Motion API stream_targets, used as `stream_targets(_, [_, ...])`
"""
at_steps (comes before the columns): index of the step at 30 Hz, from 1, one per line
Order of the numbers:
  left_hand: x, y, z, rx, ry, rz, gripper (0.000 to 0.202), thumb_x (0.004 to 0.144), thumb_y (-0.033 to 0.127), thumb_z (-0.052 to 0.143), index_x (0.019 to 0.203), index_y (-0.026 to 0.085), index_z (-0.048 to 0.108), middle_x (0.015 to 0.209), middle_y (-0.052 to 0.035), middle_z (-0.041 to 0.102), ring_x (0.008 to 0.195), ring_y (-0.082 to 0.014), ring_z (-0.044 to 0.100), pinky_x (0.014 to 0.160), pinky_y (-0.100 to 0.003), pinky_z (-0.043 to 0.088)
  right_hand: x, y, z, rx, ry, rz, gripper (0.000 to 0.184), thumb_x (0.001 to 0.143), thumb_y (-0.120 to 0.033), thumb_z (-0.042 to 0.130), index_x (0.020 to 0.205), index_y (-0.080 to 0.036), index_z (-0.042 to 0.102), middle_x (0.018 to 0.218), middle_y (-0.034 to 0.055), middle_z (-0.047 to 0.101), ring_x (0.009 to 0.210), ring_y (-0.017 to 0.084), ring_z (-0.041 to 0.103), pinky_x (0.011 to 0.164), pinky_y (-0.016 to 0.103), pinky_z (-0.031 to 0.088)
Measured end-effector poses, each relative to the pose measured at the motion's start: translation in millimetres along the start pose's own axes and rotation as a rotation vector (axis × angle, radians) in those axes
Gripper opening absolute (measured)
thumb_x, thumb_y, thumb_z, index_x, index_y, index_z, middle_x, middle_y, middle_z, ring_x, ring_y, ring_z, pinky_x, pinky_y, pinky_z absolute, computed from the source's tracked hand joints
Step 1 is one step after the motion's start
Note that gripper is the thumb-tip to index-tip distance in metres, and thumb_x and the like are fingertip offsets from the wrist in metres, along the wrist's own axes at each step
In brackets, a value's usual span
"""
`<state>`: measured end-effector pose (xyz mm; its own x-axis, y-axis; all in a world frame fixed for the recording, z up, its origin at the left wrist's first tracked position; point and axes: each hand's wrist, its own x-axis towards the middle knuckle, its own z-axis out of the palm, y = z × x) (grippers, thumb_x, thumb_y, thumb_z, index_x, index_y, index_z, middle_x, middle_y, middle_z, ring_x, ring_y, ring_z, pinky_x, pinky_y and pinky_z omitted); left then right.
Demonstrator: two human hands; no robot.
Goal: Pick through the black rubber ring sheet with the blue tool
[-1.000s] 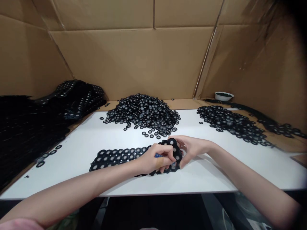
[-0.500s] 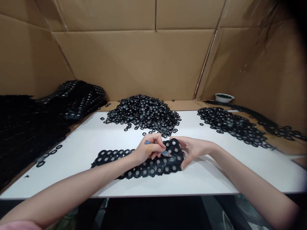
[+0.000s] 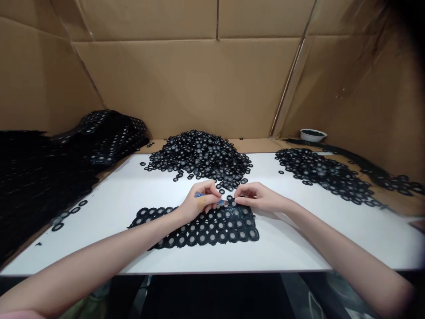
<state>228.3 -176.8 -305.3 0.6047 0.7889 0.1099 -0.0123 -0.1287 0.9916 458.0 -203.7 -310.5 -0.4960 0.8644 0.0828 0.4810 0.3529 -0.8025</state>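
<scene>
The mesh of joined black rings (image 3: 207,228) lies flat on the white surface (image 3: 288,248), in the middle of the board towards its front edge. Each ring has a pale grey centre, and from where I sit the sheet looks ragged along its left side and top edge. My left hand (image 3: 201,201) hovers over that top edge, its left fingers (image 3: 212,197) closed on a slim blue implement (image 3: 207,197) that points to the right, towards the other hand. My right hand (image 3: 255,197) comes in from the right, its right fingers (image 3: 239,196) pinched close together right at the rings of the upper edge. They touch the mesh, but I cannot tell whether they have hold of a ring. The two hands are just apart.

Just beyond the hands sits a large heap of loose black rings (image 3: 199,155), with strays spilling towards the mesh. A second, flatter spread of rings (image 3: 323,175) lies to the right, and a few single rings (image 3: 68,210) lie near the left edge of the board. Folded black ring sheeting (image 3: 109,137) is piled high on the left. A small white bowl (image 3: 312,135) of dark contents stands at the far right, in front of the cardboard walls (image 3: 182,88).
</scene>
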Motion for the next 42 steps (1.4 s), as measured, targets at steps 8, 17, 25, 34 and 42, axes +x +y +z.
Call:
stream_targets(8, [2, -2, 1.0, 0.013, -0.014, 0.004, 0.014, 0.07, 0.02, 0.063, 0.068, 0.013, 0.052, 0.05, 0.0042, 0.056, 0.034, -0.0033, 0.043, 0.035, -0.013, 0.028, -3, -3, 1, -0.082, 0.059, 0.009, 0.028, 0.083, -0.044, 0.061, 0.083, -0.017, 0.065, 0.067, -0.0004, 0.057, 0.059, 0.012, 0.045, 0.056, 0.025, 0.035])
stream_targets(17, [2, -6, 0.4, 0.067, -0.036, 0.007, 0.014, 0.073, 0.022, 0.063, 0.072, 0.013, 0.053, 0.054, 0.004, 0.057, 0.037, -0.0029, 0.044, 0.037, -0.013, 0.03, -1, 0, 3, -0.154, 0.075, -0.055, 0.025, 0.082, -0.042, 0.062, 0.08, -0.017, 0.064, 0.075, 0.0025, 0.059, 0.063, 0.013, 0.048, 0.058, 0.026, 0.038])
stream_targets(25, [3, -5, 1.9, 0.065, -0.063, 0.003, 0.016, 0.073, 0.024, 0.064, 0.073, 0.012, 0.053, 0.054, 0.0038, 0.055, 0.038, -0.003, 0.042, 0.038, -0.014, 0.031, 0, 2, 4, -0.166, 0.096, -0.076, 0.018, 0.08, -0.035, 0.065, 0.079, -0.017, 0.064, 0.073, 0.0021, 0.057, 0.064, 0.014, 0.048, 0.058, 0.026, 0.037])
stream_targets(34, [1, -4, 2.2, 0.138, -0.099, 0.05, 0.015, 0.078, 0.026, 0.061, 0.074, 0.013, 0.053, 0.06, 0.0022, 0.056, 0.045, -0.0055, 0.047, 0.044, -0.016, 0.036, 1, 4, 9, -0.157, 0.096, -0.12, 0.003, 0.081, -0.021, 0.06, 0.083, -0.019, 0.059, 0.081, 0.0026, 0.054, 0.074, 0.017, 0.05, 0.066, 0.028, 0.041])
stream_targets(42, [1, -10, 0.3, 0.145, -0.084, 0.058, 0.013, 0.078, 0.024, 0.061, 0.074, 0.014, 0.054, 0.061, 0.0024, 0.055, 0.047, -0.006, 0.048, 0.046, -0.017, 0.036, 1, 0, 12, -0.175, 0.094, -0.131, 0.01, 0.079, -0.01, 0.054, 0.08, -0.019, 0.054, 0.08, 0.0017, 0.053, 0.075, 0.017, 0.049, 0.068, 0.029, 0.039])
